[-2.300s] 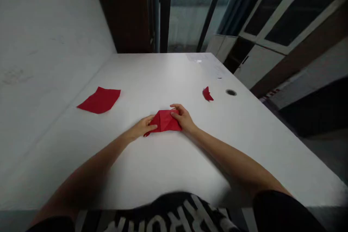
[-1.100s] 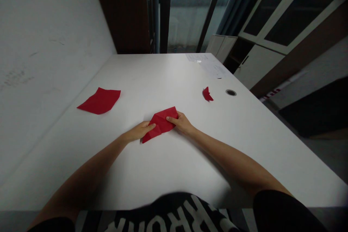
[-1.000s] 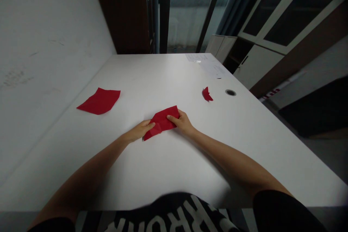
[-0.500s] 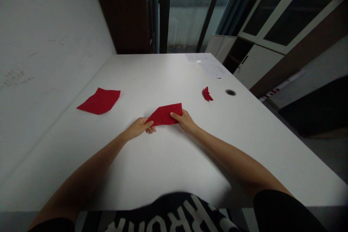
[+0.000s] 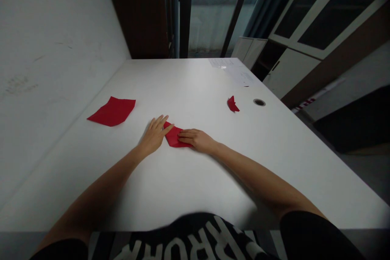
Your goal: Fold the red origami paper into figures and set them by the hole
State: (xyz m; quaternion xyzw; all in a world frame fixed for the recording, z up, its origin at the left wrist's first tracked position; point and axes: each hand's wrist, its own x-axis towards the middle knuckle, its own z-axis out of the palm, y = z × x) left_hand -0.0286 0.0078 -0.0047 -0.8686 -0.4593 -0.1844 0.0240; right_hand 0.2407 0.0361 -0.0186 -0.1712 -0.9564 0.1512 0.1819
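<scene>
Red paper (image 5: 172,135), folded by the look of it, lies flat on the white table (image 5: 195,77) between the hands, right hand (image 5: 196,140) pressed across it, left hand (image 5: 154,136) spread open, thumb touching its corner.

The left hand (image 5: 154,135) lies palm down and spread wide, while the right hand (image 5: 196,139) lies flat nearby, pointing inward, both open
</scene>
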